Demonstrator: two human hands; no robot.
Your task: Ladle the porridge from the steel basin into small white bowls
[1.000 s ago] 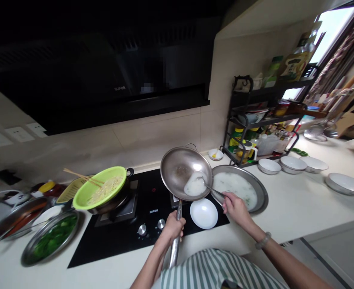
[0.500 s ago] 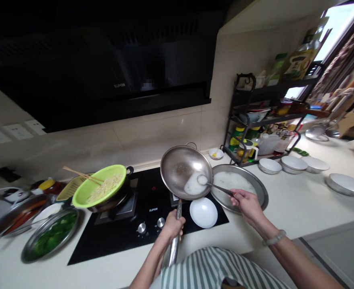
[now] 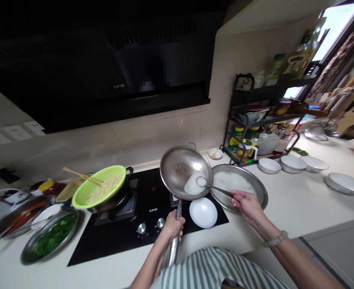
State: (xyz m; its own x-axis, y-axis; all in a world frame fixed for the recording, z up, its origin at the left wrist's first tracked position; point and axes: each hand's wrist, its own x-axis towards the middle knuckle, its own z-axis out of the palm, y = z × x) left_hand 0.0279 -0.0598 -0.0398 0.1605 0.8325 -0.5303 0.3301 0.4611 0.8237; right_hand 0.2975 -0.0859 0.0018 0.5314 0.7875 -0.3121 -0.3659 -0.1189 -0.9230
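My left hand (image 3: 173, 225) is wrapped round the long handle of a metal wok (image 3: 177, 168), which tilts to the right over the cooktop. White soup with green bits (image 3: 192, 187) pools in the wok's lower right side. In my right hand (image 3: 247, 204) is a ladle (image 3: 219, 188), its bowl dipping into that pool. Under the ladle's handle, a wide metal basin (image 3: 263, 188) holds more of the whitish soup, close against the wok's right rim. A white bowl (image 3: 203, 213) sits just below the wok, on the cooktop's right part.
On the left burner rests a lime-green colander (image 3: 78, 196) of pale strips with chopsticks (image 3: 82, 175). A tray of green vegetables (image 3: 55, 237) lies left of the black cooktop (image 3: 110, 241). Several white bowls (image 3: 294, 163) and a black spice rack (image 3: 231, 120) stand right.
The ladle's bowl has shifted very slightly left and tilted within the soup in the wok. Both hands keep their grips, and the wok stays nearly still.
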